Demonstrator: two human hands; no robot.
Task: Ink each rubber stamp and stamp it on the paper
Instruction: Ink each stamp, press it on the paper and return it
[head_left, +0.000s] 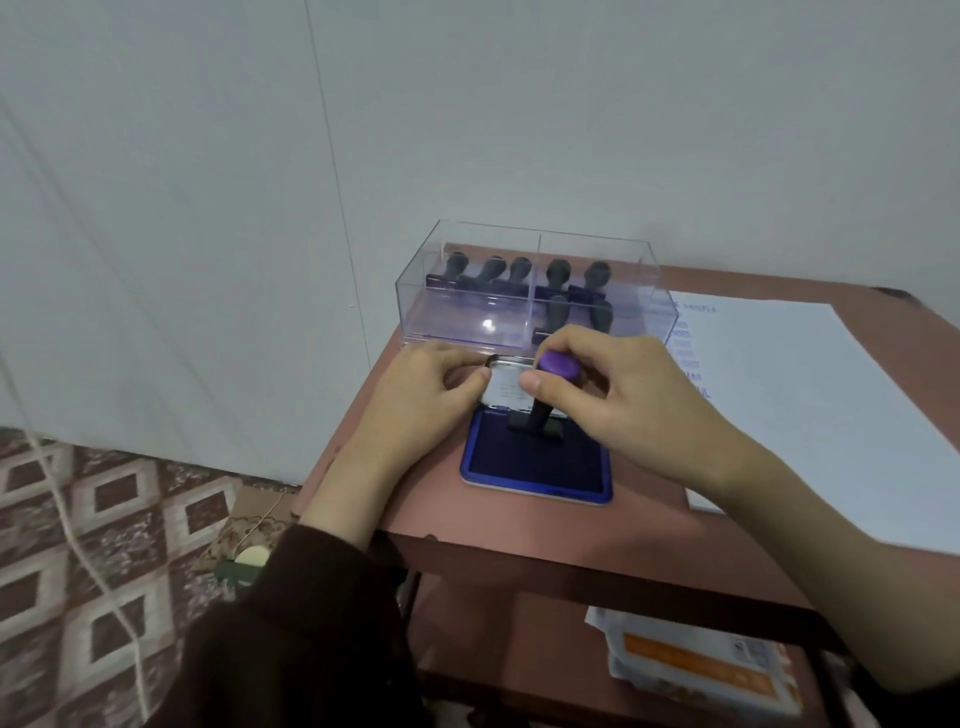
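Note:
A blue ink pad (537, 462) lies open on the reddish table, its metal lid (506, 387) standing up at the far side. A rubber stamp (543, 410) with a purple knob and black stem stands on the pad's far part. My right hand (628, 395) grips the stamp's knob from above. My left hand (431, 384) pinches the lid's left edge. White paper (810, 405) lies to the right, with several blue stamp marks along its left side.
A clear plastic box (535, 291) behind the pad holds several dark-handled stamps. The table (415, 499) stands against a white wall. On its lower shelf lie printed packets (696, 660). To the left, a patterned floor with a white cable (67, 519).

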